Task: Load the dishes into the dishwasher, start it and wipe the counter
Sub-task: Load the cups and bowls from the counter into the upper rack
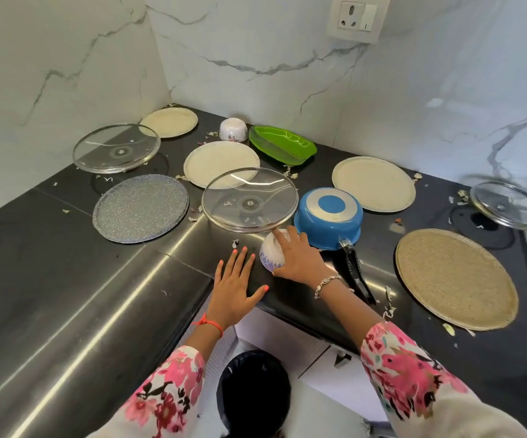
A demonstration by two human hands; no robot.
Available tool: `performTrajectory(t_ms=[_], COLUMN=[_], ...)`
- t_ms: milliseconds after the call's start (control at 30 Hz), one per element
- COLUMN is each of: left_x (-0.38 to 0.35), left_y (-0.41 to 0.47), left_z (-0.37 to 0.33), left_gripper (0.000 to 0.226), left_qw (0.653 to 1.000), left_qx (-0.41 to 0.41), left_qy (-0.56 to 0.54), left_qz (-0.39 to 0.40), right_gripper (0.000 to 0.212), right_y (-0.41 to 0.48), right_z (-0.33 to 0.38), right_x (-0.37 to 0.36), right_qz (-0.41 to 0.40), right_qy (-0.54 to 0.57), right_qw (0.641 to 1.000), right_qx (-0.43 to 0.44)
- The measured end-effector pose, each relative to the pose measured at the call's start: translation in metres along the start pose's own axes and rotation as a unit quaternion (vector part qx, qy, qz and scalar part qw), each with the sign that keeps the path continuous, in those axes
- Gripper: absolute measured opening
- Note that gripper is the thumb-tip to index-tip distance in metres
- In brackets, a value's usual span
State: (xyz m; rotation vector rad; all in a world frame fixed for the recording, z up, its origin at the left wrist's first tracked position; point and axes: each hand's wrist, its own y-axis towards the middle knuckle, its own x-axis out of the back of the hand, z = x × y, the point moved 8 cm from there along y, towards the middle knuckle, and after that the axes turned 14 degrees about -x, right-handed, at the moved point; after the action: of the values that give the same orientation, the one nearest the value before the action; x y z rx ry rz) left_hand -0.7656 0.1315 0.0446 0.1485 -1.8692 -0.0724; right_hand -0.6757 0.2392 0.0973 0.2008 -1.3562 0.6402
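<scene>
Black polished stone is forming the L-shaped counter point(66, 279), which is carrying the scattered dishes awaiting loading; no dishwasher is showing in this view. The right hand point(297, 257) is closing over a small white bowl with a blue lattice pattern point(270, 252), which is lying on its side near the counter's inner corner, just beside the glass lid point(249, 200) and the upturned blue saucepan point(328, 216). The left hand point(237, 279) is resting flat and spread on the counter, holding nothing, just to the left of the bowl. To lift well, the fingers should be wrapping the bowl's body fully before it is leaving the surface, since the glazed wall is probably slippery, and the rise should be going straight up so that the knuckles are not knocking the lid's overhanging rim. Cream plates point(221, 164), a speckled grey plate point(140, 208), a green tray point(282, 145) and food scraps point(388, 308) are lying farther off, awaiting later steps.
</scene>
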Motion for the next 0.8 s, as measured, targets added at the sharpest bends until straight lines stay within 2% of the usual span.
performTrajectory(t_ms=[133,300,467,633,800], left_x=[0.0,0.0,0.0,-0.026,-0.083], left_y=[0.0,-0.002,-0.025,-0.105,-0.237], left_z=[0.0,-0.002,-0.024,-0.063,-0.118], left_gripper=[0.086,0.105,0.097,0.094,0.094], left_qw=[1.0,1.0,0.997,0.998,0.993], left_qx=[-0.002,0.014,0.017,-0.003,0.005], left_qy=[0.006,0.012,0.008,-0.016,-0.045], left_qz=[-0.004,0.025,0.075,0.056,0.109], right_gripper=[0.094,0.094,0.093,0.091,0.094], right_y=[-0.001,-0.015,-0.058,-0.138,-0.276], right_z=[-0.001,-0.012,-0.033,-0.044,-0.062], right_x=[-0.001,0.001,0.007,-0.01,-0.085], right_qz=[0.01,0.007,-0.02,-0.028,-0.032], right_qy=[0.0,0.016,0.051,0.078,0.068], right_qw=[1.0,0.999,0.998,0.995,0.993], right_qx=[-0.016,-0.03,-0.043,-0.046,-0.086])
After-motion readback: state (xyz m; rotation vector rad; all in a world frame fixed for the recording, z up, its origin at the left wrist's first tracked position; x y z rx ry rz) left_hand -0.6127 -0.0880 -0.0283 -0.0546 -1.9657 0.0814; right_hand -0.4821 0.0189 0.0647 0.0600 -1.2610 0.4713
